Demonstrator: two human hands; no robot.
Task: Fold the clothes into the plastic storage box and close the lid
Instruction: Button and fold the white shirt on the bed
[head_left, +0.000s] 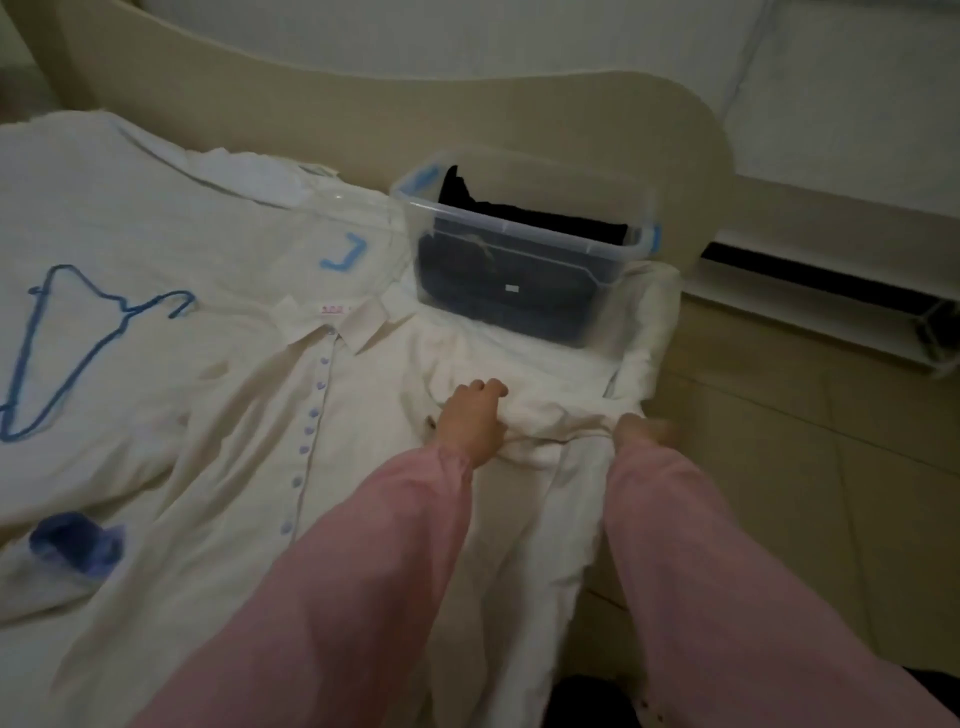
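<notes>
Sleeve fold: my left hand (471, 422) grasps white buttoned cotton shirt (249, 431); right hand (643, 429) grip blurred, cannot tell. Next, I judge: fold inward.

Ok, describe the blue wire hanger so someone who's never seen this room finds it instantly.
On the white-sheeted bed lies a spread white button-front shirt. Left of its collar, flat on the sheet, is the blue wire hanger. It is a thin open outline with a hook, unlike the solid dark blue bundle nearer the camera.
</notes>
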